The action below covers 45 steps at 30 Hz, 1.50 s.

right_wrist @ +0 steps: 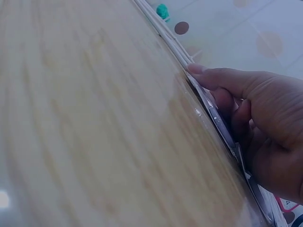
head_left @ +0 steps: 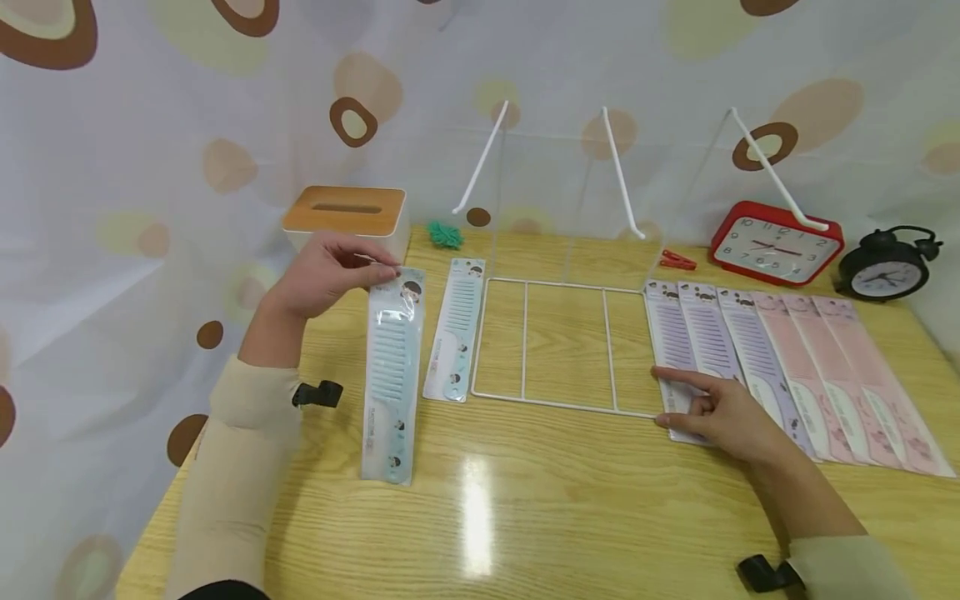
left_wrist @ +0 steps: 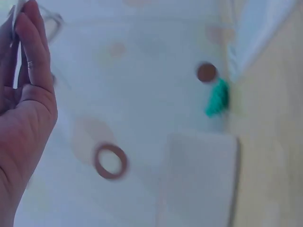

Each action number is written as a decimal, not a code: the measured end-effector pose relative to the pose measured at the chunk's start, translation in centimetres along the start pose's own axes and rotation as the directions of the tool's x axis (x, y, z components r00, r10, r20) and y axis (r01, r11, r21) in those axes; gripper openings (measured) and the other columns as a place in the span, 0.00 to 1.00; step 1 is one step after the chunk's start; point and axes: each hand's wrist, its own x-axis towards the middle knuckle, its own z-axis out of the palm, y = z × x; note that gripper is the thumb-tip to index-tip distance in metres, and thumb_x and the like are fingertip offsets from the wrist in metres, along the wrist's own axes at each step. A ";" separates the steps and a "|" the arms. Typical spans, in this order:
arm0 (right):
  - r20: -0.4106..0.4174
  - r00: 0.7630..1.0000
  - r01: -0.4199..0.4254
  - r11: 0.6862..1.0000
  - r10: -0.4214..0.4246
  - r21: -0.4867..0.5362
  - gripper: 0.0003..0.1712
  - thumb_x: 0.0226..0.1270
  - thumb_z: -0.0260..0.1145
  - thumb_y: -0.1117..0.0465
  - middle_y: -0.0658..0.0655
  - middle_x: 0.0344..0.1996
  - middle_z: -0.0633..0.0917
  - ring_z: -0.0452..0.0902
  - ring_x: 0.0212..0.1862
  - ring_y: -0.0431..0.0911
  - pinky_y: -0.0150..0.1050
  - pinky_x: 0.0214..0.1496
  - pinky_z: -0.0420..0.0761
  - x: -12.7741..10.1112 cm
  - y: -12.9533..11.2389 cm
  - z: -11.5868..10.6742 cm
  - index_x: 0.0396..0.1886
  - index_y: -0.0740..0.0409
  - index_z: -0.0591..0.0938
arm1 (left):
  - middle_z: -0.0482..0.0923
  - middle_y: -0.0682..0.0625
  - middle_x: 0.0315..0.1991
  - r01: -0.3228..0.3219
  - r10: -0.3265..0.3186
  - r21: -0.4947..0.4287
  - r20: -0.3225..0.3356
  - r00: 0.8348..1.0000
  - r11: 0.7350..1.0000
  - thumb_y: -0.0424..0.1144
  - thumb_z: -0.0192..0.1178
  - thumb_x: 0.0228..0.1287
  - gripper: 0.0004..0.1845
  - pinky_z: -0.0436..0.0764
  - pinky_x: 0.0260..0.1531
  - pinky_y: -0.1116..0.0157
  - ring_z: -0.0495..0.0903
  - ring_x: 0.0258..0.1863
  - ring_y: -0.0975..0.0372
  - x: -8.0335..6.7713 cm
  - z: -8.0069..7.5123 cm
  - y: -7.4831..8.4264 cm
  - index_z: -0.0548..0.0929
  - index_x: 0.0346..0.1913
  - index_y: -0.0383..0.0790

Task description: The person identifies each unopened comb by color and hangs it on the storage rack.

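Left hand (head_left: 322,275): pinches the top end of a blue comb pack (head_left: 393,375), at 9 o'clock from the wire rack (head_left: 555,346); the pack's lower end rests on the table (head_left: 480,517).
Right hand (head_left: 720,412): forefinger straight on the nearest purple comb pack (head_left: 675,350), other fingers loosely curled, at 3 o'clock from the rack.
Hidden: the right hand covers that pack's lower end.
Hard to make out: the left wrist view is blurred; only fingers (left_wrist: 28,52) and a green blob (left_wrist: 218,98) show.
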 end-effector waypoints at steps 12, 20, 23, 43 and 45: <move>0.015 1.000 0.000 1.000 0.000 -0.031 0.40 0.58 0.77 0.50 0.44 0.12 0.69 0.57 0.14 0.34 0.35 0.14 0.61 0.0 0.0 -0.5 0.71 0.49 0.74 | 0.87 0.52 0.32 -0.492 0.485 -0.066 -0.105 0.868 0.868 0.34 0.75 0.55 0.06 0.81 0.26 0.70 0.82 0.23 0.64 1.2 5.4 7.8 0.92 0.36 0.44; 0.014 1.000 0.027 0.999 -0.027 0.017 0.39 0.59 0.76 0.54 0.45 0.12 0.69 0.57 0.15 0.34 0.36 0.14 0.60 -0.2 0.1 0.0 0.70 0.53 0.74 | 0.87 0.51 0.31 -0.455 0.445 -0.034 -0.152 0.883 0.890 0.29 0.71 0.59 0.07 0.82 0.26 0.67 0.84 0.23 0.61 2.6 6.6 9.0 0.92 0.36 0.45; 0.017 1.000 0.025 0.999 -0.025 0.024 0.39 0.60 0.76 0.54 0.45 0.12 0.69 0.57 0.15 0.34 0.36 0.14 0.60 -0.2 0.1 0.2 0.71 0.52 0.74 | 0.87 0.51 0.31 -0.455 0.446 -0.012 -0.172 0.878 0.891 0.27 0.69 0.59 0.04 0.83 0.27 0.66 0.84 0.23 0.60 3.1 6.7 9.1 0.91 0.36 0.37; -0.003 1.000 0.021 1.000 -0.021 -0.022 0.38 0.59 0.76 0.52 0.45 0.13 0.70 0.58 0.15 0.34 0.35 0.14 0.60 -0.4 0.1 -0.3 0.70 0.49 0.75 | 0.86 0.53 0.35 -0.204 0.206 0.043 -0.327 0.922 0.978 0.34 0.69 0.63 0.06 0.81 0.41 0.66 0.85 0.36 0.60 10.8 6.3 6.7 0.91 0.41 0.38; 0.006 0.999 0.037 0.999 -0.037 -0.012 0.38 0.60 0.76 0.53 0.44 0.13 0.69 0.57 0.15 0.34 0.35 0.14 0.60 -0.3 0.0 -0.2 0.70 0.51 0.75 | 0.86 0.54 0.35 -0.168 0.176 0.053 -0.323 0.930 0.984 0.35 0.69 0.63 0.06 0.81 0.42 0.66 0.84 0.36 0.60 11.9 5.8 6.6 0.91 0.41 0.38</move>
